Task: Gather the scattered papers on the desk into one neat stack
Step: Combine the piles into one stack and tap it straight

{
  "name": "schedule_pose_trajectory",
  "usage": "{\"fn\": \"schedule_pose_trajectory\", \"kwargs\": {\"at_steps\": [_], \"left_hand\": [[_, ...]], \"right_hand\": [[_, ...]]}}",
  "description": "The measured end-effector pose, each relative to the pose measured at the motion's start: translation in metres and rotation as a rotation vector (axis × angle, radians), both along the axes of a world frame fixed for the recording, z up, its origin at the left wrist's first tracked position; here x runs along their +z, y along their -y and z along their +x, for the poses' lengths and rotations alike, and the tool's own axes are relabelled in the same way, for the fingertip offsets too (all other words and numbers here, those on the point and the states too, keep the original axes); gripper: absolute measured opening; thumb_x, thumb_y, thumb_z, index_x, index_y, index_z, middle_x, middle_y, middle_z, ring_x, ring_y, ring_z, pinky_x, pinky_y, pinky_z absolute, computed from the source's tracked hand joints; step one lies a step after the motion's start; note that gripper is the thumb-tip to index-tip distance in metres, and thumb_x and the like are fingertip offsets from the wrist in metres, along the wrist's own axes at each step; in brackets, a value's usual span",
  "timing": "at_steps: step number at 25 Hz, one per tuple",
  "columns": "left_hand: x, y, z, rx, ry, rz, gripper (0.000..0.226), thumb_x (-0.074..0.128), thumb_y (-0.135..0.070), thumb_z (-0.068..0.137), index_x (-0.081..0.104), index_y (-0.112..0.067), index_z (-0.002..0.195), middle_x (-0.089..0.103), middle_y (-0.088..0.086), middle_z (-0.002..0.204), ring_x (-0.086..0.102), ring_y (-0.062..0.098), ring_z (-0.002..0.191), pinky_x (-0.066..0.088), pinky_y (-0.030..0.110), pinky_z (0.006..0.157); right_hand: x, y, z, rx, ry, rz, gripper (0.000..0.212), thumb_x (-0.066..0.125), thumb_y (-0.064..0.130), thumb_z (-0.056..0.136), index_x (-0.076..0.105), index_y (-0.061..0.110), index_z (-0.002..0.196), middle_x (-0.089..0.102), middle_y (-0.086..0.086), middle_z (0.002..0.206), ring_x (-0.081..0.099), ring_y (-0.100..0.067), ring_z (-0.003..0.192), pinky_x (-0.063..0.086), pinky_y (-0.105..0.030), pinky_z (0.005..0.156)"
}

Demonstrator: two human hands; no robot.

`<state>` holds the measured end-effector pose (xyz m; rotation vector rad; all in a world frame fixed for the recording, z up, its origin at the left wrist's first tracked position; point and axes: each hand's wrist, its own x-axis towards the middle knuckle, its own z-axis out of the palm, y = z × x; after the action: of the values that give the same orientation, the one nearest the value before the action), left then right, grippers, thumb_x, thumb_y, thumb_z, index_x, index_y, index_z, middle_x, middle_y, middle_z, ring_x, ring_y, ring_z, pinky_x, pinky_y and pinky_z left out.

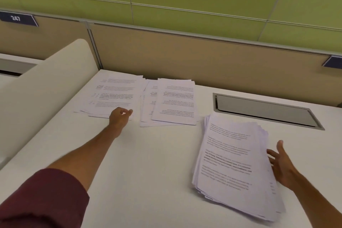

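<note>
Near stack (235,161), ragged, steadied at right edge by open right hand (282,163), nothing gripped. Left hand (120,116), half-curled, pinching far pile (114,96). Slide sheets flat; avoid creasing. Middle pile (172,102) untouched.

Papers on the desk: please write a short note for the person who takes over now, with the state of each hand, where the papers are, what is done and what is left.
Left hand: reached far out, fingers curled at the near edge of the far-left pile; a grip is not clear.
Right hand: open, fingers spread against the right edge of the big stack.
Papers: three groups on the desk: far-left pile, middle pile beside it, big stack near right, in front of the cable hatch.
Done: most sheets seem gathered in the big stack, edges uneven.
Left: bring both far piles onto the stack, then square it.
</note>
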<state>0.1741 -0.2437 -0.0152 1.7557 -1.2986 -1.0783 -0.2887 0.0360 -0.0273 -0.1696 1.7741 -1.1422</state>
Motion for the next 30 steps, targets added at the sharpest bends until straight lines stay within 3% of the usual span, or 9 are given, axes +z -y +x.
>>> {"fn": "schedule_pose_trajectory", "kwargs": {"at_steps": [4,8,11,13,17,22,25,30], "left_hand": [[-0.009,0.039,0.04,0.002,0.039,0.011,0.025,0.067,-0.03,0.088,0.061,-0.006,0.096,0.063,0.014,0.116,0.057,0.031,0.112,0.043,0.032,0.085],[-0.02,0.072,0.066,-0.013,0.201,-0.002,0.04,0.066,-0.037,0.087,0.064,-0.003,0.108,0.059,0.019,0.126,0.052,0.035,0.122,0.044,0.047,0.101],[-0.019,0.094,0.079,-0.003,0.476,0.005,0.053,0.063,-0.049,0.085,0.061,-0.007,0.118,0.054,0.019,0.128,0.048,0.036,0.124,0.04,0.052,0.103],[-0.016,0.105,0.087,-0.015,0.614,0.073,0.075,0.062,-0.06,0.08,0.05,-0.008,0.132,0.044,0.02,0.138,0.039,0.038,0.131,0.033,0.055,0.108],[-0.021,0.109,0.098,-0.045,0.722,0.271,0.121,0.063,-0.078,0.064,0.014,-0.01,0.151,0.011,0.02,0.158,0.009,0.037,0.146,0.011,0.057,0.117],[-0.027,0.117,0.101,-0.053,0.789,0.198,0.126,0.071,-0.079,0.051,0.025,-0.005,0.143,0.024,0.025,0.149,0.018,0.04,0.141,0.016,0.058,0.112],[-0.034,0.12,0.108,-0.013,0.764,0.2,0.133,0.069,-0.082,0.05,0.02,-0.003,0.146,0.019,0.027,0.152,0.014,0.041,0.144,0.012,0.061,0.113],[-0.037,0.128,0.111,-0.058,0.808,0.136,0.13,0.079,-0.072,0.047,0.027,0.003,0.139,0.029,0.032,0.143,0.026,0.047,0.137,0.024,0.06,0.11]], "right_hand": [[0.005,0.007,0.007,-0.053,-0.047,0.057,0.09,0.024,0.088,0.072,0.06,0.014,0.109,0.074,-0.012,0.074,0.067,-0.032,0.066,0.054,-0.039,0.063],[0.006,0.013,0.012,-0.082,-0.044,0.055,0.092,0.028,0.094,0.058,0.072,0.019,0.088,0.076,-0.009,0.072,0.071,-0.029,0.055,0.045,-0.042,0.072],[0.012,0.016,0.019,-0.098,-0.016,0.065,0.09,0.029,0.096,0.053,0.078,0.023,0.072,0.076,-0.011,0.077,0.072,-0.035,0.062,0.046,-0.048,0.08],[0.015,0.017,0.022,-0.097,-0.029,0.091,0.091,0.026,0.097,0.054,0.071,0.025,0.087,0.075,-0.014,0.08,0.07,-0.041,0.072,0.045,-0.054,0.088],[0.015,0.022,0.024,-0.134,-0.025,0.095,0.098,0.019,0.097,0.062,0.062,0.021,0.107,0.069,-0.018,0.086,0.06,-0.037,0.077,0.045,-0.047,0.072],[0.018,0.021,0.025,-0.139,0.001,0.144,0.115,0.017,0.098,0.063,0.05,0.013,0.133,0.064,-0.014,0.102,0.057,-0.037,0.085,0.046,-0.044,0.076],[0.02,0.021,0.027,-0.142,0.018,0.132,0.115,0.017,0.097,0.064,0.046,0.016,0.141,0.064,-0.012,0.113,0.061,-0.036,0.098,0.047,-0.053,0.09],[0.017,0.016,0.022,-0.15,0.025,0.108,0.114,0.017,0.096,0.066,0.047,0.015,0.14,0.065,-0.011,0.117,0.062,-0.034,0.106,0.051,-0.051,0.083]]}}
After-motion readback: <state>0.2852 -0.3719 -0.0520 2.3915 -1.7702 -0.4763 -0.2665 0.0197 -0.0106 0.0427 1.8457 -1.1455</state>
